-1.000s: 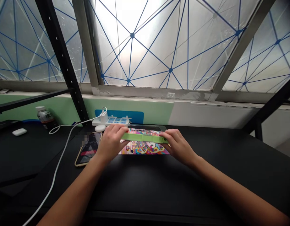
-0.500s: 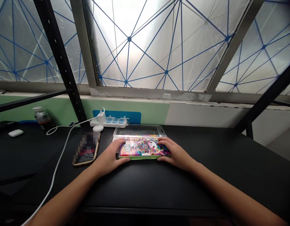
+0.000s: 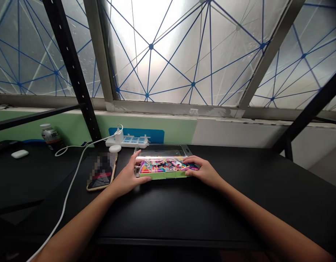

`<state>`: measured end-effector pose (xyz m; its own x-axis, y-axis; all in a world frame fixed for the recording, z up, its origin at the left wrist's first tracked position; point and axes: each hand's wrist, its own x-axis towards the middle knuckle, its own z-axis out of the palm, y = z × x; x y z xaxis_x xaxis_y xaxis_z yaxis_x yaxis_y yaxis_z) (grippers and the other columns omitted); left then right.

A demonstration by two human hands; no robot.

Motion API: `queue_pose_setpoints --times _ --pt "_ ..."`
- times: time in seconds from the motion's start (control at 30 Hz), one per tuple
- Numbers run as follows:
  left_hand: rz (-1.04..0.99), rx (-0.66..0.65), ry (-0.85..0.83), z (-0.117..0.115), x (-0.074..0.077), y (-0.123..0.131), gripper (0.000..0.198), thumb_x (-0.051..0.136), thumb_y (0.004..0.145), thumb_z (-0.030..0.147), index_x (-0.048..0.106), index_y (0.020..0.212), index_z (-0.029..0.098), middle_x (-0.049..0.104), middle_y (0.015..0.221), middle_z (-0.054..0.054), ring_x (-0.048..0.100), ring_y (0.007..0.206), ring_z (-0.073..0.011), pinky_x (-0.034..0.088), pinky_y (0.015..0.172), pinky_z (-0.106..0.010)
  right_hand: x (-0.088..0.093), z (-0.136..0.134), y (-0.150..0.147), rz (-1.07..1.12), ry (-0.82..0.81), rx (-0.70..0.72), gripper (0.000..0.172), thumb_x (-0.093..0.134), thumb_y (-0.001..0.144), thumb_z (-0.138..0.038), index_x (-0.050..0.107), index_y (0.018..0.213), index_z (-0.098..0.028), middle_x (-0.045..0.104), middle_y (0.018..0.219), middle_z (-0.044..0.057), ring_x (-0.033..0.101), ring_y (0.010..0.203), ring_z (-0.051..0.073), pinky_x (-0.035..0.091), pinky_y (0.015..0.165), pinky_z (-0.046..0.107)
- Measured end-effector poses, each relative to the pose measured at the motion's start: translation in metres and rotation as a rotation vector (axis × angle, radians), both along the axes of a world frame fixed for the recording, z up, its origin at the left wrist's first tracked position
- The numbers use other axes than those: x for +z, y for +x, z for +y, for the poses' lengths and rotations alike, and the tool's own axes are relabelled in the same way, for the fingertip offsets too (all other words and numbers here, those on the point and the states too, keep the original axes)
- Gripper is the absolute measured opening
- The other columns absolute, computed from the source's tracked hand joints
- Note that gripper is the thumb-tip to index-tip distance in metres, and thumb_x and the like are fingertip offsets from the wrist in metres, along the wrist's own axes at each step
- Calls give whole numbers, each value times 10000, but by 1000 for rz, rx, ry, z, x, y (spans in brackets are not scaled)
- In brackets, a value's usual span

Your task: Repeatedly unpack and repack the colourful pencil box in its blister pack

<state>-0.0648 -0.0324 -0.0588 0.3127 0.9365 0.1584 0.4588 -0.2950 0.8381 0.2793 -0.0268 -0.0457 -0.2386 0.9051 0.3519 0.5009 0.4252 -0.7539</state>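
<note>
A pencil case (image 3: 162, 166) with a bright cartoon-printed lid and a green front side lies flat in front of me. My left hand (image 3: 131, 173) holds its left end, the thumb along the front edge and an index finger sticking up behind. On the right end, my right hand (image 3: 202, 171) grips with fingers over the printed top and the thumb at the front. Directly behind the case is a clear plastic package (image 3: 162, 150), partly covered by it.
Left of the case lies a phone (image 3: 105, 173). A white power strip (image 3: 129, 141) with a plugged-in charger sits by the wall, beside a small white case (image 3: 115, 148). A white cable (image 3: 72, 182) crosses the left side. Farther left stand a bottle (image 3: 51, 136) and another white item (image 3: 19, 154).
The pencil case has shifted slightly away from me and shows more of its green front side. My left fingers have lifted somewhat; the right thumb has moved up onto the case's front edge.
</note>
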Motion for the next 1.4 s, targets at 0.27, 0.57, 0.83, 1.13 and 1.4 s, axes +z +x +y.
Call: queue_pose_setpoints --times 0.27,0.57,0.83,1.13,1.4 --pt "131 -46 115 -2 -1 -2 1135 811 736 412 54 1577 327 511 1416 -167 556 1262 -340 438 1045 -527 -9 19 11 179 -45 -210 525 554 848 -688 682 822 -180 700 755 57 657 709 210 555 688 345" --pt "119 -7 56 -3 0 -2 1094 757 783 524 45 1580 290 524 1437 -187 550 1288 -352 423 1057 -515 -5 7 21 71 -7 -241 429 595 861 -614 679 797 -198 705 765 53 654 736 222 533 694 342" --pt "70 76 45 1 0 0 677 553 893 632 407 1400 209 611 1344 -149 600 1220 -307 446 1037 -439 14 -5 44 -325 -59 63 645 832 650 -496 676 1242 -294 685 1269 64 623 1154 329 492 976 457" --pt "73 -5 78 0 5 2 513 461 950 593 538 1289 215 654 1287 -105 599 1208 -307 455 1029 -438 0 0 26 -337 -53 -81 457 486 922 -597 719 828 -215 735 797 45 661 718 232 501 628 325" --pt "188 58 139 1 -1 3 756 604 876 575 407 1476 161 493 1480 -188 461 1367 -350 349 1124 -497 0 1 10 -461 199 -267 315 575 882 -512 669 932 -216 679 959 96 613 908 286 429 784 415"
